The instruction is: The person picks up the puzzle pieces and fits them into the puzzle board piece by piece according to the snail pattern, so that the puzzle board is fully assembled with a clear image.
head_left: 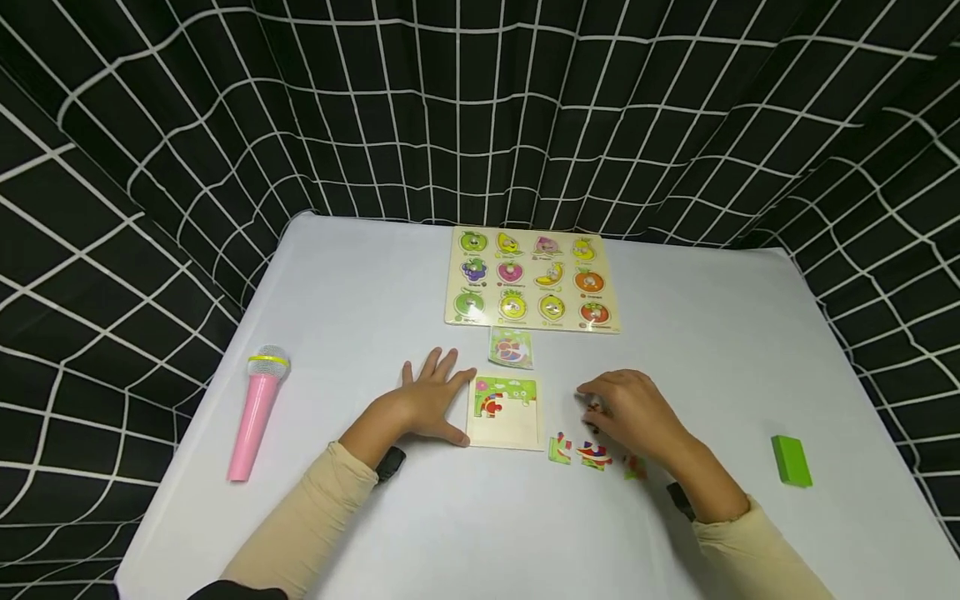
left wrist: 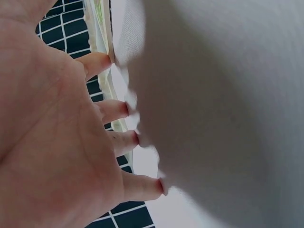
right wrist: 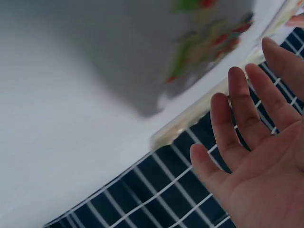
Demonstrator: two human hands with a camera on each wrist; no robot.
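My left hand (head_left: 431, 404) lies spread beside the square wooden puzzle board (head_left: 506, 433), thumb and index fingertip right at its left edge. In the left wrist view its fingers (left wrist: 142, 186) are straight, fingertips on the white cloth. Part of a picture fills the board's top, with a red and yellow piece (head_left: 491, 405) at the left. My right hand (head_left: 633, 412) hovers right of the board, over a small dark puzzle piece (head_left: 595, 408) partly hidden by its fingers. The right wrist view shows those fingers (right wrist: 242, 102) relaxed and apart. Loose pieces (head_left: 595, 454) lie just below it.
A small picture card (head_left: 511, 347) lies above the board, and a fruit peg puzzle (head_left: 534, 321) behind that. Far left is a pink toy microphone (head_left: 255, 425); at right, a green block (head_left: 792, 461). Black grid-patterned curtain (head_left: 487, 117) surrounds the white table (head_left: 360, 283).
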